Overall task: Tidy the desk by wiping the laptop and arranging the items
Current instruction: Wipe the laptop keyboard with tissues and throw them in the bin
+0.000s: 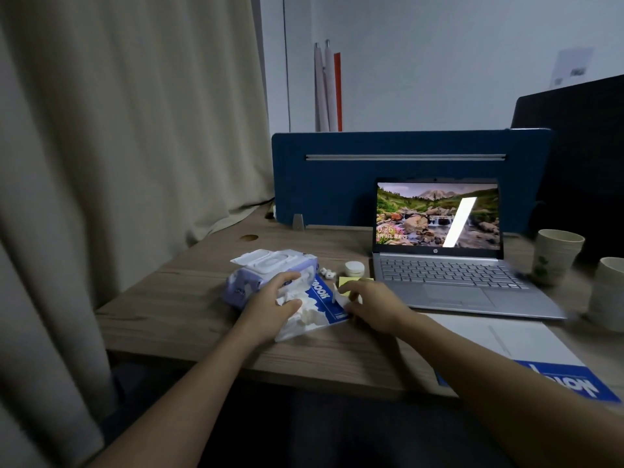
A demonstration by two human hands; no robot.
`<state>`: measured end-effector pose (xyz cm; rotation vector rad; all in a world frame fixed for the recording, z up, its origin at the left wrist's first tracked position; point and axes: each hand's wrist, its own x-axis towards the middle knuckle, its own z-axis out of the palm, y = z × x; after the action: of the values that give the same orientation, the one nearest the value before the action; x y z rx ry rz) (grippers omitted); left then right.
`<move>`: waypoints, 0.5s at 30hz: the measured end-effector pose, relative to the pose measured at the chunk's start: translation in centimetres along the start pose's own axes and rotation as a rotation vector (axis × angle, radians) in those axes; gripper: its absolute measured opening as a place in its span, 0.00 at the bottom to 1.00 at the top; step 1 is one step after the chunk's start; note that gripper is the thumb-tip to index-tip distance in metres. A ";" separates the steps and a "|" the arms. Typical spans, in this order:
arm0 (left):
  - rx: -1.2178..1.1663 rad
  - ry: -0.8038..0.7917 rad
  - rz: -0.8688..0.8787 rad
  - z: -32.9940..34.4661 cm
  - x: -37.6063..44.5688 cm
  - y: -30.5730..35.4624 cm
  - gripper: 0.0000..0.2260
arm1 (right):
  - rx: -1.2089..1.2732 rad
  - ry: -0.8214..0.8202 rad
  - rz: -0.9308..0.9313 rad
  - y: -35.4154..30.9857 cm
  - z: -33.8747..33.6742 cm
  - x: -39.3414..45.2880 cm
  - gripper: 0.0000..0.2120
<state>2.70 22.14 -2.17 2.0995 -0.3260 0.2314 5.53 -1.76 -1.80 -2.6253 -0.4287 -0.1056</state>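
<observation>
An open silver laptop (452,275) stands on the wooden desk (175,305), its screen lit with a landscape picture. Left of it lies a purple pack of wet wipes (260,271) with its white lid flipped up. My left hand (273,305) grips a crumpled white wipe (304,312) beside the pack, over a small blue notebook (329,300). My right hand (374,305) pinches the wipe's other end near a yellow sticky-note pad (347,282). A small round white jar (354,267) and tiny white bits (326,272) lie behind.
Two paper cups (557,258) (607,292) stand at the right of the laptop. A large blue-and-white notebook (526,349) lies at the desk's front right. A blue divider panel (337,177) closes the back; a beige curtain (118,146) hangs at the left.
</observation>
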 end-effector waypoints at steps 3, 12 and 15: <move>0.005 0.018 0.011 0.7 0.2 0.0 0.17 | 0.077 0.043 0.017 0.5 -0.2 -0.2 0.11; -0.079 0.022 0.006 5.1 0.3 2.7 0.15 | 0.628 0.100 -0.039 0.0 -2.5 -4.1 0.06; -0.147 -0.052 -0.029 6.7 0.3 4.3 0.16 | 0.664 0.087 -0.018 0.3 -3.1 -5.4 0.06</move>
<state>1.86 14.21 -2.04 1.9656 -0.3331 0.1320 0.50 -4.96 0.07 -1.9571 -0.3765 -0.0676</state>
